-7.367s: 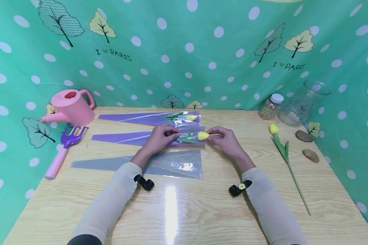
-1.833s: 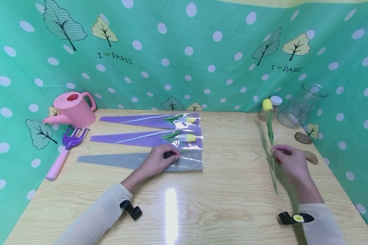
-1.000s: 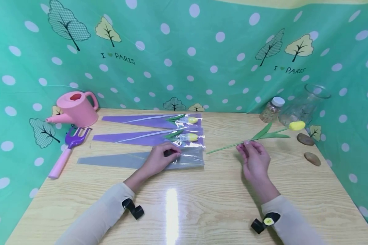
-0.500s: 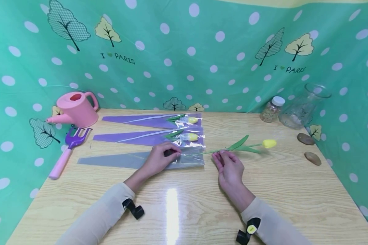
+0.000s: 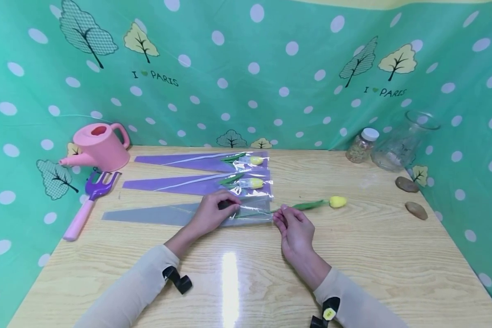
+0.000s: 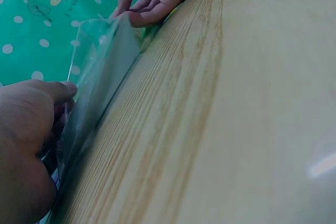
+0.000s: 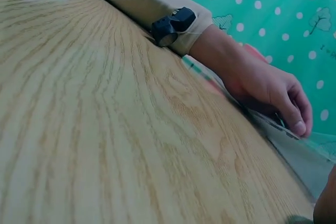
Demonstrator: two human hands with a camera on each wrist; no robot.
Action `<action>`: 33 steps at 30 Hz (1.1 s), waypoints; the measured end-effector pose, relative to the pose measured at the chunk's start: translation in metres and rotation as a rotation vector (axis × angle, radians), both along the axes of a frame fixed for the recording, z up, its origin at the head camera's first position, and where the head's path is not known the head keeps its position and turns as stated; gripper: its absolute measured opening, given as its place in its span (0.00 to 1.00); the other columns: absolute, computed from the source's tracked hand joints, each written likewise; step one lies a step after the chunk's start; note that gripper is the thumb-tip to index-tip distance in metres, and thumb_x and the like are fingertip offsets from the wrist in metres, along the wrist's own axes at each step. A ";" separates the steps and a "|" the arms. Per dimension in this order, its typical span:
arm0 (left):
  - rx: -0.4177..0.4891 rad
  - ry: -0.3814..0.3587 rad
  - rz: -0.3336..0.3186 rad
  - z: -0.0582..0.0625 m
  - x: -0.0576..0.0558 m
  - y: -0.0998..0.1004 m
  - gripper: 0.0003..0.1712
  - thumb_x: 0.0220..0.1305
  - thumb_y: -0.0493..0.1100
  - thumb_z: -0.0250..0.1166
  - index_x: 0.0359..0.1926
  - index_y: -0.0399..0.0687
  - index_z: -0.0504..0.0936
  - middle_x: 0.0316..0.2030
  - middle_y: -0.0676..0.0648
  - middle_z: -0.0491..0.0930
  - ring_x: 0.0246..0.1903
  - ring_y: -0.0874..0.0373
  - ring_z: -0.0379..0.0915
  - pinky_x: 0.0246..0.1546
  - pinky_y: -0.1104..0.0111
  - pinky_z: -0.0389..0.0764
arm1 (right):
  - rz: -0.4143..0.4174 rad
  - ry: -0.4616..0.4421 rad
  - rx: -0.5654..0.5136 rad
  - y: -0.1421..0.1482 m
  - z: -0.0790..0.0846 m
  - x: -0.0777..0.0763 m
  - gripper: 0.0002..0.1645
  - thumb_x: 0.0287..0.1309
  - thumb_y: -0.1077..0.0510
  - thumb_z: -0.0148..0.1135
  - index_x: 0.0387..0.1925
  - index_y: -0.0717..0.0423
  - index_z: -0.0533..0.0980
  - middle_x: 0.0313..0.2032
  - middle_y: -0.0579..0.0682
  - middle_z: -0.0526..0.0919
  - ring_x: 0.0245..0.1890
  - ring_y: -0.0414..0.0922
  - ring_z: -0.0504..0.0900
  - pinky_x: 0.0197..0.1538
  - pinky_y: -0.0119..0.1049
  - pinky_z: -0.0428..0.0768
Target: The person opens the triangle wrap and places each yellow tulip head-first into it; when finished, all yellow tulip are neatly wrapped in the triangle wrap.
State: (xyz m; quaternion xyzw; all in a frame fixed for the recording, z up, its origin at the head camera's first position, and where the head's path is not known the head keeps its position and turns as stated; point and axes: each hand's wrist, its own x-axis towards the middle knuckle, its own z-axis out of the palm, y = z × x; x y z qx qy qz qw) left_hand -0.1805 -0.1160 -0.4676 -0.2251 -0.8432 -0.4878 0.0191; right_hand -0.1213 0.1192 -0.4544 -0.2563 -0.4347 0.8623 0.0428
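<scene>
My left hand point(image 5: 213, 212) pinches the upper film of a grey-backed, clear-fronted flower sleeve point(image 5: 147, 216), lifting its wide end off the table. That raised sleeve point(image 6: 107, 61) also shows in the left wrist view, with the left thumb at its edge. My right hand point(image 5: 298, 234) pinches the green stem of a yellow tulip point(image 5: 338, 202) at the sleeve's mouth. The stem runs leftward inside the sleeve, while the leaves and bloom lie outside to the right. In the right wrist view my left hand point(image 7: 270, 90) grips the film; little of my right hand point(image 7: 325, 198) shows.
Two purple sleeves point(image 5: 168, 159), each with a yellow tulip inside, lie behind the grey one. A pink watering can point(image 5: 102, 148) and a purple hand fork point(image 5: 98, 187) are at left. A lidded jar point(image 5: 361, 146), glass vase point(image 5: 402, 146) and stones point(image 5: 416, 210) stand right.
The second purple sleeve's tulip was released. My right hand lifted the loose tulip from the right, turned it and slid its stem into the grey sleeve, which my left hand took hold of.
</scene>
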 end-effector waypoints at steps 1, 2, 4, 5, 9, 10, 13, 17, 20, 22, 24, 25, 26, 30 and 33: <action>-0.003 0.001 0.000 0.000 0.000 0.000 0.07 0.65 0.41 0.73 0.43 0.53 0.90 0.44 0.54 0.88 0.50 0.55 0.82 0.59 0.55 0.79 | 0.002 0.005 0.007 0.000 0.000 0.001 0.03 0.70 0.64 0.63 0.42 0.61 0.78 0.34 0.50 0.84 0.36 0.42 0.86 0.50 0.33 0.88; -0.008 0.001 0.000 0.000 0.000 0.000 0.07 0.65 0.42 0.73 0.43 0.53 0.90 0.44 0.55 0.88 0.50 0.55 0.82 0.59 0.55 0.79 | 0.003 0.004 0.010 0.001 0.001 0.001 0.05 0.70 0.64 0.63 0.44 0.62 0.77 0.36 0.51 0.84 0.36 0.42 0.85 0.50 0.32 0.88; -0.014 -0.001 0.000 0.000 0.000 0.000 0.07 0.65 0.42 0.73 0.43 0.53 0.90 0.44 0.55 0.88 0.50 0.55 0.82 0.60 0.54 0.79 | 0.001 0.008 0.015 0.004 0.003 0.002 0.08 0.70 0.63 0.63 0.47 0.61 0.76 0.38 0.51 0.83 0.37 0.42 0.85 0.51 0.32 0.87; -0.017 -0.002 -0.001 0.000 0.000 0.000 0.06 0.65 0.42 0.73 0.43 0.54 0.90 0.44 0.55 0.87 0.50 0.55 0.82 0.60 0.54 0.79 | -0.001 0.010 0.016 0.007 0.004 0.003 0.10 0.70 0.63 0.63 0.49 0.60 0.74 0.39 0.51 0.83 0.38 0.42 0.84 0.51 0.32 0.87; -0.018 -0.009 -0.004 -0.001 0.001 0.000 0.06 0.65 0.42 0.73 0.43 0.55 0.90 0.44 0.55 0.87 0.51 0.55 0.82 0.61 0.53 0.79 | -0.040 0.016 0.011 0.023 0.010 0.004 0.13 0.70 0.61 0.64 0.52 0.54 0.71 0.40 0.50 0.83 0.37 0.40 0.83 0.51 0.30 0.86; -0.018 -0.008 -0.005 -0.001 0.001 0.000 0.06 0.65 0.42 0.73 0.43 0.55 0.90 0.44 0.55 0.87 0.51 0.55 0.82 0.61 0.53 0.79 | -0.055 0.017 0.008 0.028 0.011 0.004 0.16 0.70 0.61 0.64 0.53 0.54 0.70 0.40 0.50 0.83 0.37 0.40 0.83 0.50 0.30 0.86; -0.021 -0.004 -0.005 -0.002 0.001 0.000 0.07 0.65 0.42 0.73 0.44 0.54 0.90 0.45 0.54 0.88 0.51 0.54 0.83 0.61 0.52 0.79 | -0.092 0.014 0.007 0.039 0.012 0.006 0.25 0.69 0.60 0.65 0.61 0.53 0.65 0.40 0.49 0.82 0.37 0.40 0.83 0.48 0.28 0.86; -0.025 -0.004 -0.003 -0.002 0.000 0.000 0.06 0.66 0.42 0.72 0.43 0.54 0.90 0.45 0.54 0.88 0.52 0.55 0.83 0.62 0.52 0.79 | -0.112 -0.003 0.011 0.051 0.010 0.011 0.32 0.69 0.61 0.65 0.67 0.53 0.59 0.41 0.49 0.82 0.40 0.41 0.83 0.49 0.28 0.85; -0.025 -0.008 -0.004 -0.002 0.000 0.000 0.06 0.66 0.42 0.72 0.43 0.54 0.90 0.45 0.54 0.88 0.52 0.54 0.83 0.62 0.52 0.79 | -0.107 -0.018 0.011 0.057 0.008 0.015 0.37 0.70 0.61 0.64 0.71 0.53 0.56 0.42 0.48 0.83 0.41 0.41 0.84 0.52 0.28 0.85; -0.028 -0.009 -0.004 -0.002 0.000 0.000 0.06 0.66 0.42 0.72 0.43 0.54 0.90 0.45 0.54 0.88 0.52 0.55 0.83 0.62 0.52 0.79 | -0.100 -0.024 0.005 0.060 0.008 0.016 0.42 0.69 0.61 0.64 0.75 0.54 0.52 0.43 0.48 0.84 0.42 0.40 0.85 0.55 0.28 0.85; -0.032 -0.011 -0.003 -0.001 0.000 0.000 0.06 0.66 0.42 0.72 0.43 0.55 0.90 0.45 0.55 0.88 0.52 0.55 0.83 0.62 0.53 0.79 | -0.095 -0.032 -0.003 0.062 0.008 0.017 0.47 0.69 0.60 0.65 0.78 0.54 0.48 0.43 0.48 0.85 0.42 0.40 0.86 0.56 0.28 0.84; -0.034 -0.011 -0.003 -0.001 0.000 0.000 0.06 0.66 0.43 0.72 0.43 0.56 0.90 0.45 0.55 0.88 0.52 0.55 0.83 0.61 0.53 0.79 | -0.090 -0.035 -0.006 0.063 0.008 0.017 0.49 0.69 0.60 0.65 0.79 0.54 0.46 0.43 0.48 0.85 0.42 0.39 0.86 0.57 0.28 0.84; -0.036 -0.012 -0.003 -0.001 0.000 0.000 0.06 0.66 0.43 0.72 0.43 0.56 0.90 0.45 0.55 0.87 0.52 0.55 0.83 0.61 0.53 0.79 | -0.083 -0.039 -0.010 0.064 0.009 0.016 0.50 0.70 0.60 0.64 0.80 0.55 0.45 0.43 0.48 0.85 0.42 0.39 0.86 0.57 0.28 0.84; -0.031 -0.010 0.000 -0.001 0.001 0.000 0.06 0.66 0.43 0.72 0.43 0.55 0.90 0.45 0.55 0.88 0.52 0.54 0.83 0.61 0.53 0.79 | -0.032 -0.050 -0.022 0.067 0.012 0.014 0.44 0.72 0.60 0.61 0.79 0.57 0.49 0.41 0.47 0.85 0.42 0.39 0.86 0.57 0.27 0.84; -0.034 -0.008 0.001 -0.001 0.001 0.000 0.06 0.65 0.43 0.73 0.43 0.56 0.90 0.45 0.54 0.88 0.52 0.54 0.83 0.62 0.52 0.79 | 0.008 -0.057 -0.030 0.069 0.014 0.011 0.26 0.75 0.60 0.57 0.68 0.61 0.64 0.38 0.47 0.83 0.40 0.39 0.84 0.54 0.26 0.84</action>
